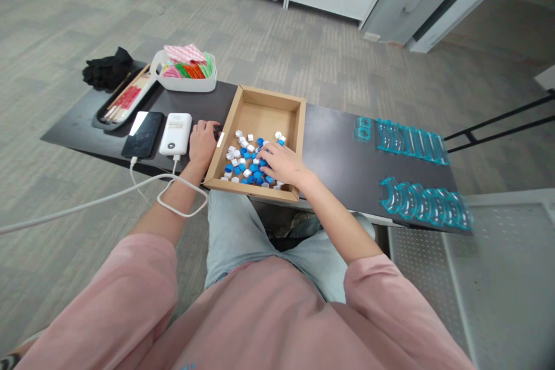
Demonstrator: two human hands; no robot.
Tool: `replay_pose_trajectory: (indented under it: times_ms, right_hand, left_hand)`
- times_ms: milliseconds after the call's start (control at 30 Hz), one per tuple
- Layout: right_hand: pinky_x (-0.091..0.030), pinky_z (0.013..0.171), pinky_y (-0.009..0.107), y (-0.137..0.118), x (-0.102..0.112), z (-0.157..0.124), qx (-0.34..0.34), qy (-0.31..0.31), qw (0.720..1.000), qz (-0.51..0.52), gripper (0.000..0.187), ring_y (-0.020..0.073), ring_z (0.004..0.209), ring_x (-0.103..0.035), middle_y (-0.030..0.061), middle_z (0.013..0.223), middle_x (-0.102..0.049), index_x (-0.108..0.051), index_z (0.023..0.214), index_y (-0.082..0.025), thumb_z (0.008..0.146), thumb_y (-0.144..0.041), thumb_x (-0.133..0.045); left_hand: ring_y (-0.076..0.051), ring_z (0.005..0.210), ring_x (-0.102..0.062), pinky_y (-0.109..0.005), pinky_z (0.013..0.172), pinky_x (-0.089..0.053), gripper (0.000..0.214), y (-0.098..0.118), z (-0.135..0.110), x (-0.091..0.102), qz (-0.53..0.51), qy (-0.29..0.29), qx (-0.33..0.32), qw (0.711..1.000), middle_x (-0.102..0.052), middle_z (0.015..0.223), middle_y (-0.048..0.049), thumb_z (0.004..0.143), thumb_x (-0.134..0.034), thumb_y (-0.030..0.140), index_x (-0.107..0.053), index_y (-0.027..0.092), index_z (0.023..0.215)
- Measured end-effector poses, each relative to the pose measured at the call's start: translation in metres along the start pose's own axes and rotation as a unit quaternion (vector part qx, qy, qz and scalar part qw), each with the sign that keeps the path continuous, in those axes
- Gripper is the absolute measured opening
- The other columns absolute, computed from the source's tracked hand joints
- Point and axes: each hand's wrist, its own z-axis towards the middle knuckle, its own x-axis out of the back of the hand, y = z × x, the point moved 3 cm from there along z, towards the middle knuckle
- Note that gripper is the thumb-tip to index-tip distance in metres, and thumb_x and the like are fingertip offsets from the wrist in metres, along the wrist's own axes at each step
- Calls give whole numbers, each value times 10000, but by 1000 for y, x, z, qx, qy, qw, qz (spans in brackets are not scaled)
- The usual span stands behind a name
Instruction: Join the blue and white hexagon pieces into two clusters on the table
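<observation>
A shallow cardboard box (271, 94) sits on the dark table, its near end holding many small blue and white hexagonal pieces (245, 161). My right hand (281, 163) reaches over the box's right wall, its fingers spread and touching the pieces on that side. Outside the left wall, my left hand (202, 141) rests on the table with its fingers curled by a small dark thing (217, 131), too small to name. A white power bank (176, 133) lies right beside that hand, with a cable plugged in.
Left of the power bank lies a phone (143, 134). Behind are a dark tray (104, 118) of sticks, a white basket (188, 84) with colourful items and a black cloth bundle (107, 69). Clear teal-edged plastic pieces (411, 141) form rows at right. A white cable (87, 206) crosses my left forearm.
</observation>
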Motion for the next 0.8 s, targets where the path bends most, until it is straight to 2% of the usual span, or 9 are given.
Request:
replay_pose_trajectory:
  times_ms: [200, 300, 433, 567, 700, 800]
  right_hand:
    - [-546, 1149, 550, 19, 14, -21, -71, 54, 995, -50, 307, 420, 1397, -687, 205, 1596, -737, -799, 1431, -236, 1149, -201, -684]
    - [-528, 1145, 542, 15, 16, -21, -87, 47, 994, -41, 272, 412, 1348, -715, 201, 1506, -775, -802, 1397, -224, 1156, -232, -675]
    - [-512, 1155, 497, 1, 11, -19, -30, -22, 999, 35, 213, 375, 1310, -742, 144, 1415, -822, -810, 1330, -244, 1130, -293, -754]
    - [-529, 1125, 444, -2, 14, -21, 18, -32, 994, 103, 276, 335, 1274, -750, 110, 1427, -812, -815, 1334, -257, 1076, -354, -841]
    - [-527, 1075, 430, 5, 15, -22, 29, -75, 994, 78, 226, 334, 1201, -760, 78, 1269, -833, -852, 1192, -265, 986, -323, -925]
    - [-526, 1057, 445, 9, 16, -18, -16, -47, 998, 23, 184, 349, 1224, -763, 111, 1316, -840, -849, 1223, -255, 1059, -199, -786]
  left_hand:
    - [-441, 1419, -669, -548, 1238, -548, 437, 1, 0, 0, -11, -1, 3, 1000, -741, 1486, -257, 1051, -567, 250, -763, 202, 1439]
    - [-446, 1428, -663, -550, 1246, -544, 447, 2, -1, 1, -7, -8, 5, 1000, -732, 1501, -263, 1058, -572, 263, -757, 189, 1457]
    - [-446, 1417, -668, -551, 1248, -543, 458, 3, -2, 1, -1, -10, 1, 1000, -730, 1489, -263, 1074, -547, 262, -754, 181, 1475]
    - [-429, 1427, -669, -532, 1262, -537, 445, 2, -1, 0, -2, -10, 4, 1000, -731, 1484, -250, 1073, -563, 262, -750, 195, 1471]
    - [-430, 1403, -675, -542, 1251, -540, 436, 3, -1, 0, -8, -9, -1, 1000, -736, 1479, -248, 1066, -566, 264, -749, 204, 1457]
    - [-435, 1403, -675, -542, 1250, -540, 440, 3, -1, 1, -8, -9, 3, 1000, -738, 1485, -247, 1057, -578, 268, -753, 203, 1455]
